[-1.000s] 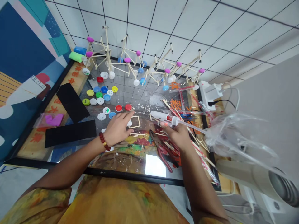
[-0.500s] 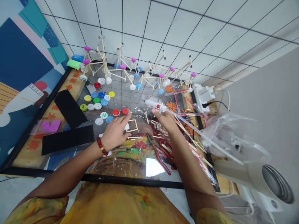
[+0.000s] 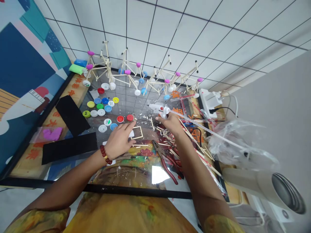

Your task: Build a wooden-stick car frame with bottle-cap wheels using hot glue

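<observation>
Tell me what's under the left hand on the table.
The left hand lies flat on the glass table, fingertips at the small stick frame. A white piece pokes out beside the fingers. Whatever lies beneath the palm is covered.

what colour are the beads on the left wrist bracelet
Dark red. The bracelet sits just behind the left hand, plain to see in the head view.

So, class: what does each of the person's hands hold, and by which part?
The right hand grips a white glue gun by its handle. The left hand holds nothing; it rests flat beside a small square stick frame.
</observation>
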Tool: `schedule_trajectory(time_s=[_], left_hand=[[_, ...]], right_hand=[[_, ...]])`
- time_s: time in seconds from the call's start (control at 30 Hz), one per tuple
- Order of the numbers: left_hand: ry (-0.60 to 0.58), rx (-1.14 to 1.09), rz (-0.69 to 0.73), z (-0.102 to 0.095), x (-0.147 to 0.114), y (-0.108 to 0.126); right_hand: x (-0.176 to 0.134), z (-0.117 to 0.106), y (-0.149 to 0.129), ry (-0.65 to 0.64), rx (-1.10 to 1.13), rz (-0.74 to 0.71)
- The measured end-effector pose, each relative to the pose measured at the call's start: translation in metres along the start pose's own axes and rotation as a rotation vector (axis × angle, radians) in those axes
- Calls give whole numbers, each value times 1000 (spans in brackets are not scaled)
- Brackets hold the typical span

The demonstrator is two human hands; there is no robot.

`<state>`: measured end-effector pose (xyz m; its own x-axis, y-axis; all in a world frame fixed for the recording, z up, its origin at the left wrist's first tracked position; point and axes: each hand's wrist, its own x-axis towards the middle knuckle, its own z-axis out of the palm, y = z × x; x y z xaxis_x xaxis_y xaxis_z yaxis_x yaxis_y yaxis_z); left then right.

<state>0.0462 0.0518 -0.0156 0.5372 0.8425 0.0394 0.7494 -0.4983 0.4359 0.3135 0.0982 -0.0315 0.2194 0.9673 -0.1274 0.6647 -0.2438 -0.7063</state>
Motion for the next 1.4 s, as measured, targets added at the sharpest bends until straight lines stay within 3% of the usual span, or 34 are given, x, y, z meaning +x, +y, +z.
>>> schedule_trajectory(time_s=[0.13,0.23,0.3,0.4,0.5,0.73,1.0,1.4], left_hand=[[8,6,2,0,0,0],[7,5,9,0,0,-1],[13,5,13,1,0,-1],[27,0,17,3,0,-1],[33,-9,24,4,1,-1],[49,-32,47,3,3,-1],[16,-41,45,5,4,-2],[9,-18,36,6,3,-4]], right_hand=[[-18,-15,-2,4,-175,-53],[-46,-24,-5,98,-353,-120],[-65,-23,-10,116,-357,-223],[-81,-10,-19,-12,-203,-421],[-79,10,-25,-97,-166,-508],[-67,34,-22,-149,-231,-508],[-63,38,-33,-100,-253,-363],[-58,44,-29,-115,-196,-373]])
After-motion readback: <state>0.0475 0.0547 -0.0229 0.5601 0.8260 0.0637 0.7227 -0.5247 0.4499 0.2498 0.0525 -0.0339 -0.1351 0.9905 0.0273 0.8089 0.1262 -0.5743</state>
